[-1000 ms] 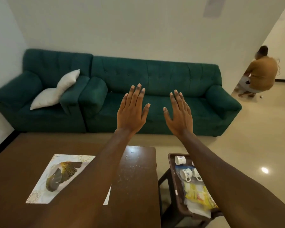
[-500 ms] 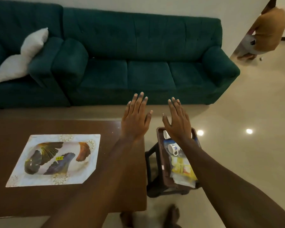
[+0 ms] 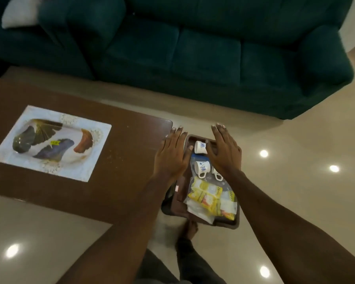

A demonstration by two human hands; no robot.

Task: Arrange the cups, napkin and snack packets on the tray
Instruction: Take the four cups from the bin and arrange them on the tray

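Nearest on the low brown plastic stand lie the yellow-and-white snack packets, overlapping a pale folded sheet that is probably the napkin. Just beyond them sit the small white cups with blue flower prints: one at the middle, one at the far end, and a third half hidden under the right wrist. I cannot tell whether they stand upright.

Both hands hover flat above the stand and hold nothing. The left hand, fingers straight and spread, is over the stand's left edge; the right hand, likewise spread, is over its far right.

To the left, the white rectangular tray with a feather print rests on the dark brown wooden table, well apart from everything it is to hold.

The step looks like a first pick. It is best to take the cups first, one per hand by the body or handle, since the loose packets would slide. The dark green sofa fills the far side.
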